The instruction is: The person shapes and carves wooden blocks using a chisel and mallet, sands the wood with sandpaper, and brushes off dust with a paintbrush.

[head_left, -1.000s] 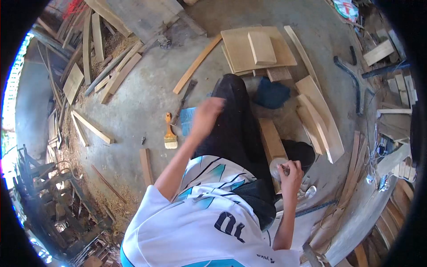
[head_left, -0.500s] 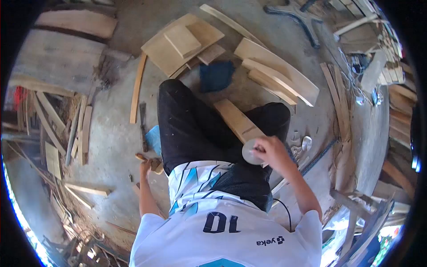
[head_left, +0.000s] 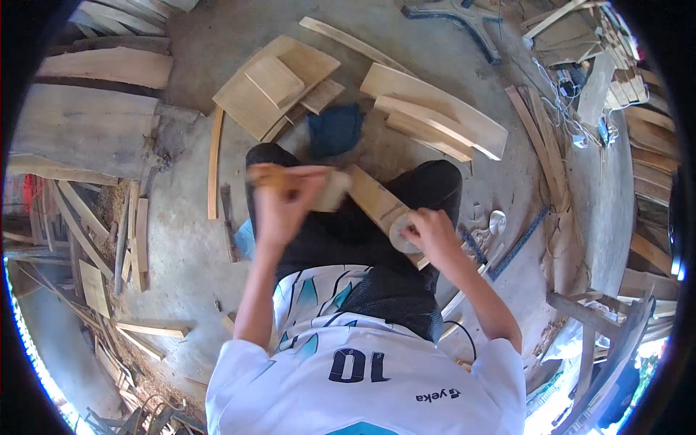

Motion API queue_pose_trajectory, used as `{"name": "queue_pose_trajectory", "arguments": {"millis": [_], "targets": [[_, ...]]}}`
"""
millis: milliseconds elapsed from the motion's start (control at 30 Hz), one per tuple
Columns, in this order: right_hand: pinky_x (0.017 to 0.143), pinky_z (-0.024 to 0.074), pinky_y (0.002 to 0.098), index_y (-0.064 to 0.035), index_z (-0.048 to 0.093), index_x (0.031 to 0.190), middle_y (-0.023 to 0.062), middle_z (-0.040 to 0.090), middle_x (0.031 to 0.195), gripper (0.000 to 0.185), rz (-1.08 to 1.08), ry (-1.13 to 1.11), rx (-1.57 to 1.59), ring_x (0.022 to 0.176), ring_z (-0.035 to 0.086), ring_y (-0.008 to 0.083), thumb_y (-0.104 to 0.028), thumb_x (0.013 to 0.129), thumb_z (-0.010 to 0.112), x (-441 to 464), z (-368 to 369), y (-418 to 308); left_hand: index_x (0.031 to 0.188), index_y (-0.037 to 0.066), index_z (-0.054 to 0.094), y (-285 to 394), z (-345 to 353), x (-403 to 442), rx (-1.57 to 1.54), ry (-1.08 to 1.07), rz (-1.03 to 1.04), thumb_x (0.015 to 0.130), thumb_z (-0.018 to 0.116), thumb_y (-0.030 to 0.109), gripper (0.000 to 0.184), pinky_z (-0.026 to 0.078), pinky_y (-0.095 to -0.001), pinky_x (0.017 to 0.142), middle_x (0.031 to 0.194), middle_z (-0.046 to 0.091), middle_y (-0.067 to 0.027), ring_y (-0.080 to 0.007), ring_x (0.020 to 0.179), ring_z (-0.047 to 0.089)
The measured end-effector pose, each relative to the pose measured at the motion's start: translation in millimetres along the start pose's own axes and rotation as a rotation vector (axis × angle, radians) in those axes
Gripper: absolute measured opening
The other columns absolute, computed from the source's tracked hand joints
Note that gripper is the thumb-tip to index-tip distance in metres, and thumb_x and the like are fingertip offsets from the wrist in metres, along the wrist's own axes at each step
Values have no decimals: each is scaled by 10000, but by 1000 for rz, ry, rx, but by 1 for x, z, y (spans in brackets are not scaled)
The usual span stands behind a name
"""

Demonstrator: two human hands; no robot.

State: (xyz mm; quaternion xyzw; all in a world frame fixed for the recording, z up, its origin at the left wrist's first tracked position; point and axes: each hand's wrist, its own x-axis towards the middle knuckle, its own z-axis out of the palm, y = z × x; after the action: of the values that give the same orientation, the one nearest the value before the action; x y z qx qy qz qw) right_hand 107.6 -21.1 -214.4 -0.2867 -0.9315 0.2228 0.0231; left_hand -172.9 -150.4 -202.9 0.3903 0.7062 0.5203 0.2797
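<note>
My left hand (head_left: 279, 210) is raised over my left thigh, its fingers closed round a wooden-handled tool (head_left: 332, 191). Motion smears this tool; a broad pale end points right, and its exact kind does not show. A narrow wooden board (head_left: 378, 201) lies slantwise between my legs, with a dark mark across it. Near the board's closer end, my right hand (head_left: 433, 235) grips a pale round disc-like piece (head_left: 399, 233) by its right side. The disc overlaps the board; whether it presses on it I cannot tell.
Flat boards (head_left: 254, 98) lie stacked ahead, beside a dark blue cloth (head_left: 336, 131). Curved wood pieces (head_left: 435, 109) rest to their right. A long dark tool (head_left: 229, 221) lies left of my leg. Wood offcuts (head_left: 141, 235) line the left side, and a metal stand base (head_left: 460, 22) sits far ahead.
My left hand has risen from the floor at my left side to above my thigh, bringing the wooden-handled tool along. My right hand and the disc have shifted slightly; the view has turned a little.
</note>
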Motion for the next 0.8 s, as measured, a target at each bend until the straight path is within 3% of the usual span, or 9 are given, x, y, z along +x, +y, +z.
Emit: {"name": "queue_pose_trajectory", "arguments": {"millis": [33,67,167,200,333,433,533,700,800], "targets": [[674,479,425,-40,621,786,146,631,747,254,-3,11,-2,706,638,334,-251,779,763,-3,-1,-5,1046,18,731,-10,31,9,-141,-155,181,927,680,151,186,514,-256,648,873,698,-39,-91,727,623],[723,463,429,-46,623,787,139,635,751,247,-11,10,-12,719,637,331,-249,777,762,-7,-5,-10,1043,17,731,2,49,13,-275,-386,-96,924,687,157,189,491,-244,575,813,676,-24,-78,642,595],[815,416,435,-60,624,783,120,654,772,220,47,-14,24,732,634,316,-237,781,755,-19,-20,-15,1030,39,736,-52,97,44,-295,-843,-402,900,719,281,275,454,-230,511,744,649,-1,-87,572,577],[804,420,432,-58,621,780,117,661,777,226,26,-22,37,733,637,314,-238,779,757,-23,-23,-14,991,32,742,-88,112,51,-355,-763,-370,878,734,324,313,480,-261,519,693,642,-8,-97,585,603],[801,432,433,-58,621,778,117,674,781,235,43,-61,132,741,648,313,-244,768,765,-25,-26,-11,798,10,712,-117,118,87,650,-90,-43,845,719,281,275,555,-415,605,735,698,-128,-282,688,705],[849,415,434,-54,618,794,136,662,780,231,1,-59,46,781,653,315,-251,800,738,-9,-11,-9,876,49,697,-114,138,72,874,-314,177,878,631,236,198,555,-460,653,832,692,-189,-357,751,691],[824,434,438,-61,611,805,130,653,767,236,-17,-93,-36,783,654,317,-256,795,742,18,17,2,886,52,682,-62,145,38,573,-343,450,895,626,252,208,538,-449,627,802,693,-168,-361,742,689],[820,447,430,-78,585,838,120,638,774,262,-200,-73,-29,802,640,331,-276,785,749,-4,-7,-7,841,-11,707,-35,123,46,-448,-648,-349,895,689,306,322,467,-291,520,611,605,-65,-129,556,600],[789,458,419,-72,598,814,115,649,765,255,-152,-147,31,794,654,316,-272,786,755,-20,-30,-9,801,-16,716,-124,127,60,-80,-409,-269,894,690,332,362,502,-298,531,629,656,-73,-129,564,639]]}}
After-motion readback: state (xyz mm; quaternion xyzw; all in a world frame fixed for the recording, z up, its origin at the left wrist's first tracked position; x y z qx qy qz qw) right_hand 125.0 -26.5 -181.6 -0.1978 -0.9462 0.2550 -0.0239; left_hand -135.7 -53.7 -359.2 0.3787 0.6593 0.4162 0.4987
